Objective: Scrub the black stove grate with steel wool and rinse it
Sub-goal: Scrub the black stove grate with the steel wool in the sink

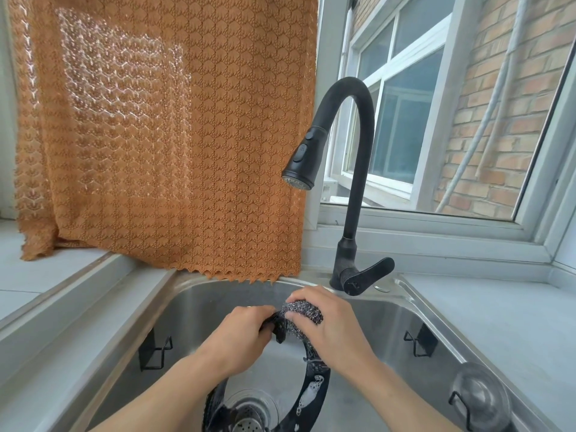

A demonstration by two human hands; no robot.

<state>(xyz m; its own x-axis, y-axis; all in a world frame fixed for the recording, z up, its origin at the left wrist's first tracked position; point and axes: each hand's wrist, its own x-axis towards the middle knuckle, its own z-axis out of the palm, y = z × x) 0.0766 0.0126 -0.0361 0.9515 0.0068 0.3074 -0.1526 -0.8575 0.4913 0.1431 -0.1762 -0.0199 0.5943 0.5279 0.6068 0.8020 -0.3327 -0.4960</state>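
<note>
Looking down from the head view, the left hand (241, 333) curls its fingers around the top of the black stove grate (314, 391), held upright over the sink (414, 310) drain; the right hand (330, 325) presses the steel wool (304, 311) on the same part, fingers bent over it; foam shows on the ring, so I think it may slip from the wet grip; the faucet (358, 169) gives no water.

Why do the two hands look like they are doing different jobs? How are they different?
The left hand grips the black stove grate and holds it up, while the right hand holds the steel wool. The left hand clamps a dark, hard ring; the right hand presses a shiny, fuzzy ball against that ring's top. Both are curled round something and both are over the sink.
</note>
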